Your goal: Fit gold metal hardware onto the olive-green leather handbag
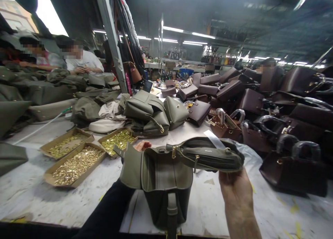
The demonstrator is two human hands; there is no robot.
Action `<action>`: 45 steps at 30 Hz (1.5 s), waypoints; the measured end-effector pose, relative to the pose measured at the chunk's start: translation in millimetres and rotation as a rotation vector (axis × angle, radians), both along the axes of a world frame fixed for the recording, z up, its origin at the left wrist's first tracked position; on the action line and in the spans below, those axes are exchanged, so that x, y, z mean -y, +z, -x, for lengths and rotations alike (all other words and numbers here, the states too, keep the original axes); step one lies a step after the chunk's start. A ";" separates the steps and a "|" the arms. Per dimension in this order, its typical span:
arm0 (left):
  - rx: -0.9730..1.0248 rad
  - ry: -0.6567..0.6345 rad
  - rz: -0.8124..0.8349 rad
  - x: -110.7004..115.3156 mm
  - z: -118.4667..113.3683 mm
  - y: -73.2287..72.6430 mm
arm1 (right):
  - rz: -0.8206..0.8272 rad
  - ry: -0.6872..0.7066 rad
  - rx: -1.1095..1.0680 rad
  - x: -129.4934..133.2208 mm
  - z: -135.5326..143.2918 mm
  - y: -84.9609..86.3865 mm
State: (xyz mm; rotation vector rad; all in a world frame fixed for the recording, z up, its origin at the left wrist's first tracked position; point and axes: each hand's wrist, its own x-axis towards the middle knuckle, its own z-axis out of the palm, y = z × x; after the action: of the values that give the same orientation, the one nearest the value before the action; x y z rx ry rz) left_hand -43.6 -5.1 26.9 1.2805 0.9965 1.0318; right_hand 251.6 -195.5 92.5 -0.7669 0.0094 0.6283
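In front of me stands an olive-green handbag (166, 187), its mouth open toward me and its side strap hanging down. My left hand (143, 146) is behind the bag's left side; a few fingers show above the flap, and the rest is hidden. On the right, my right hand (234, 183) holds up a zippered olive pouch (208, 157) from underneath, its fingers mostly behind it. The pouch has gold zipper pulls and touches the bag's upper right rim. A pale strip (213, 138) sticks up behind the pouch.
Cardboard trays of gold-coloured hardware (78, 166) lie on the white table (26, 194) at left. Olive bags (147, 110) are heaped behind them. Dark brown handbags (296, 169) crowd the right side. A metal post (111, 37) rises at the back; people (84, 60) sit at far left.
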 end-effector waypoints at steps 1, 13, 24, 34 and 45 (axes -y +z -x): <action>0.040 -0.001 0.000 -4.1 0.2 0.9 | 0.001 0.006 0.007 2.6 0.9 0.3; 0.075 -0.197 -0.004 -32.4 23.3 60.7 | -0.073 0.101 0.100 3.1 34.8 1.9; 0.124 -0.362 0.056 -20.1 45.6 130.7 | -0.213 0.154 -0.134 -35.1 71.2 25.2; -0.031 -0.546 0.000 -6.5 20.0 150.2 | -0.303 0.285 0.151 -53.0 70.6 -22.6; 0.107 -0.356 -0.029 -13.1 18.0 139.1 | -0.274 0.339 0.117 -44.6 77.8 -37.8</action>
State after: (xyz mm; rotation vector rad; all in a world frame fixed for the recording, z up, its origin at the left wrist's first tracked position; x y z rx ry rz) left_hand -61.6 8.1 166.0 1.3528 0.6439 0.8310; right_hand 173.8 -150.9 54.7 -0.5407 -0.3143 0.8845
